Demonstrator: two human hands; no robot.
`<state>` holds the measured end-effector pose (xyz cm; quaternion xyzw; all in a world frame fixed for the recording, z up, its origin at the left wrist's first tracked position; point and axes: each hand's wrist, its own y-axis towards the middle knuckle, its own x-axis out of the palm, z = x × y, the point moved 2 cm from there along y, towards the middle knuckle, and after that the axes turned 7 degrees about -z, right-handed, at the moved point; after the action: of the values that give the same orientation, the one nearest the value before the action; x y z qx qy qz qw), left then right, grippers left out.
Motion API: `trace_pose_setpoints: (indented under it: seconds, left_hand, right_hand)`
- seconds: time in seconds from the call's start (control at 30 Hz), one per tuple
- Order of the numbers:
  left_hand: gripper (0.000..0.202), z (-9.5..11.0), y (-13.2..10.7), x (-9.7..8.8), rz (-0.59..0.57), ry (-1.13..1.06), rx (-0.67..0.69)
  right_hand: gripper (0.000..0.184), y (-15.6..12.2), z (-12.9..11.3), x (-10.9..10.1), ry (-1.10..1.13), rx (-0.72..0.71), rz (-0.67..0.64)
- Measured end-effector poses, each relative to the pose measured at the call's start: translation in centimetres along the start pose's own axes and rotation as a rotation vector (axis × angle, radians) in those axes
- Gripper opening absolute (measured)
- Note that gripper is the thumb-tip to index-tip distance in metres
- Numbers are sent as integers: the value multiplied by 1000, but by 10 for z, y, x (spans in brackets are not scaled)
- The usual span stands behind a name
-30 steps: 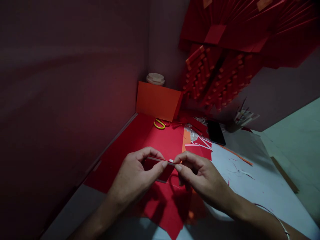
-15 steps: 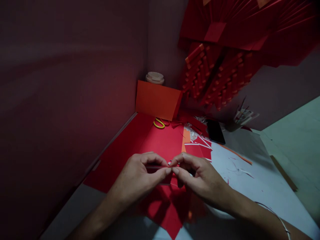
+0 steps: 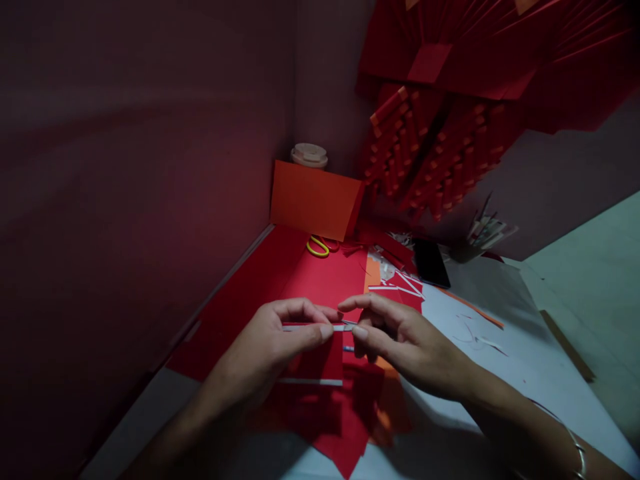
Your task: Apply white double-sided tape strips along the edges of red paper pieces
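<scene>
— What colour is your paper?
— Red, with white strips along two edges
— And behind it?
— Your scissors have yellow handles, the card is orange, the phone black, the lid cream, the wide sheet white

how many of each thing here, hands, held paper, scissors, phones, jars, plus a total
hands: 2, left hand, right hand
red paper they hold: 1
scissors: 1
phone: 1
jar: 1
total: 6
</scene>
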<state>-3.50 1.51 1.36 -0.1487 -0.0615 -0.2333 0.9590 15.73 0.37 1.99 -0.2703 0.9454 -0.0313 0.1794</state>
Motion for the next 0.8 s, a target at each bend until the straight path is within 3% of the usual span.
trace_pose_setpoints:
  seconds: [0.13, 0.2, 0.33, 0.47, 0.63, 0.8]
  left_hand:
    - [13, 3, 1, 0, 137, 31, 79]
    - [13, 5, 1, 1, 206, 24, 114]
    - [13, 8, 0, -1, 265, 9, 134]
    - [14, 9, 1, -4, 296, 9, 155]
    - [18, 9, 1, -5, 376, -68, 183]
    - [20, 11, -1, -5, 361, -102, 159]
  right_hand:
    - [23, -1, -3, -21, -249, -75, 265]
    - [21, -1, -1, -31, -438, -75, 305]
    - [19, -4, 17, -40, -806, 111, 96]
    - [13, -9, 35, -32, -1077, 236, -110]
    - [20, -8, 33, -19, -1151, 257, -128]
    - [25, -8, 39, -19, -1135, 251, -108]
